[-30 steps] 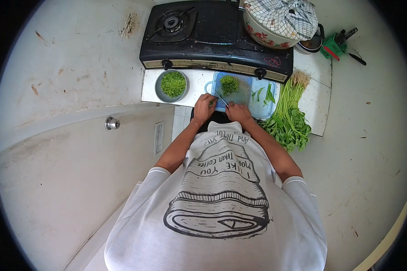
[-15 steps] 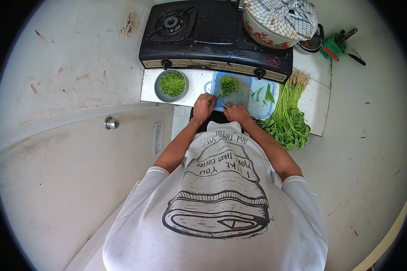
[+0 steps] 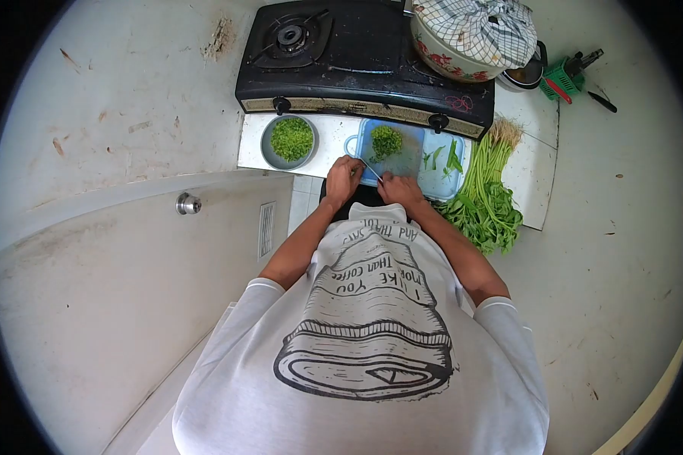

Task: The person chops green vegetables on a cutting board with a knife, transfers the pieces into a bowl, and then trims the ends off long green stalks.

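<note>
My right hand is closed round the handle of a knife, whose blade points up and left toward my other hand. My left hand has its fingers bent together at the near left edge of a blue cutting board; what they hold is too small to make out. A pile of chopped greens lies on the board just beyond the blade. Some loose leaves rest on the board's right part. Left of the board, a grey bowl holds more chopped greens.
A black gas stove stands behind the board, with a cloth-covered floral pot on it. Right of the board lies a bunch of leafy greens. A green basket with knives is at the far right. A wall is on the left.
The whole view has shifted very slightly. Both hands and the knife keep nearly the same place at the board's near left edge.
</note>
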The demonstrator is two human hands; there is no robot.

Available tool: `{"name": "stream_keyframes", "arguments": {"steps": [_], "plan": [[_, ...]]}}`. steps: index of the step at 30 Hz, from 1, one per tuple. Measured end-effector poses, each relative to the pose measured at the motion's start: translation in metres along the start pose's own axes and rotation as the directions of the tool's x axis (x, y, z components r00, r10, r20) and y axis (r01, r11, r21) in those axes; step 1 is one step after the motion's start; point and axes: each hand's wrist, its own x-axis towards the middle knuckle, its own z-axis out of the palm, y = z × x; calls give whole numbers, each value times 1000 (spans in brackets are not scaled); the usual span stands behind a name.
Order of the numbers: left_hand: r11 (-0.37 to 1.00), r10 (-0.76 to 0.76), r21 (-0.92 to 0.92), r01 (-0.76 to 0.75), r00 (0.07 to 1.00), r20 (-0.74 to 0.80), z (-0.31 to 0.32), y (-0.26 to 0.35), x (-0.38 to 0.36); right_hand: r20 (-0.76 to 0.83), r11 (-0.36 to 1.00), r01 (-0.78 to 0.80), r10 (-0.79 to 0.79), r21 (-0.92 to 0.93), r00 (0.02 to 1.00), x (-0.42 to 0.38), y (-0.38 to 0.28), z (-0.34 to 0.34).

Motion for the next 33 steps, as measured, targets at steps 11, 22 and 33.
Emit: {"name": "stream_keyframes", "arguments": {"steps": [11,22,33], "plan": [[998,60,22,-60,998,2,-7,4,-3,-8,1000,-14,14,-19,1000,9,3,6],[999,42,-6,-42,998,35,-3,-4,1,1,1000,8,-8,-29,1000,3,-2,4],[999,50,-11,-50,998,44,-6,-2,-3,-67,998,-8,4,-60,998,2,5,1]]}}
